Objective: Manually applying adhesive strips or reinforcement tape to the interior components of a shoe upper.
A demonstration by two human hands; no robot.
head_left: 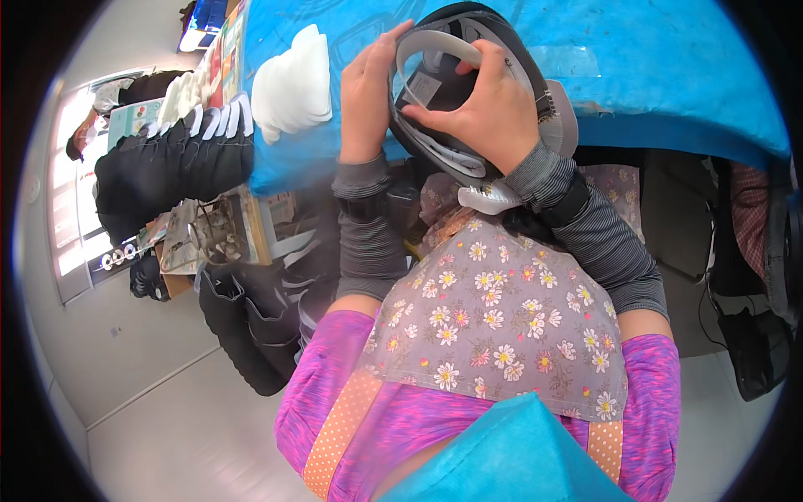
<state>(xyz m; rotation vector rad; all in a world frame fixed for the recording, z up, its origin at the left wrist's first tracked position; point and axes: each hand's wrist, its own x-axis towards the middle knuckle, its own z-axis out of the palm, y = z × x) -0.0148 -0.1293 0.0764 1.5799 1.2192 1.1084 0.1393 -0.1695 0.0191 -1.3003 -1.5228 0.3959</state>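
Note:
A black cap [525, 52], turned with its inside up, is tilted at the near edge of the table. Its lining, a pale label and a greyish brim on the right show. My left hand [366, 92] holds the cap's left side, its fingers long against the outer wall and its thumb hidden. Over the opening, my right hand [493, 113] pinches a translucent white plastic band [431, 42] that curves round inside the cap. Left of my left hand, a stack of white rounded sheets [293, 84] lies on the table.
A blue cover [669, 50] drapes over the table's front edge. At the left stands a row of black caps [180, 163] with white inserts. More black items [251, 318] hang or lie below it. A black bag-like object [744, 351] is at the far right. A flowered apron [502, 326] covers my lap.

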